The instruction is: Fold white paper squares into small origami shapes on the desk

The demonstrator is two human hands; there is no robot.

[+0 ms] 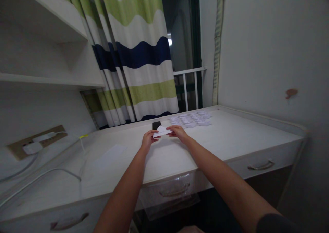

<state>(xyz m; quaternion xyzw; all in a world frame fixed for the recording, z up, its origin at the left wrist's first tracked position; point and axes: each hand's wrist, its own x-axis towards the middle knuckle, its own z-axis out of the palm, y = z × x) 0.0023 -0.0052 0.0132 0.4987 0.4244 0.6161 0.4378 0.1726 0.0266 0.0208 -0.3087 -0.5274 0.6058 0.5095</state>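
Both my hands hold one small folded piece of white paper (161, 132) above the desk. It has a pointed top and a wide, straight lower edge. My left hand (148, 139) pinches its left end. At the other end, my right hand (177, 133) grips it between thumb and fingers. Just behind the paper lies a flat black object (156, 125), partly covered from view. Several folded white paper pieces (191, 119) are spread in rows at the back of the desk, to the right of my hands. Flat white paper (111, 155) lies to the left.
The white desk (246, 133) has drawers with metal handles along its front. A curtain (144, 54) hangs behind it, beside a white railing (190, 72). White plugs (33, 147) sit in a wall socket at left, and a cable (51, 171) crosses the desk's left side.
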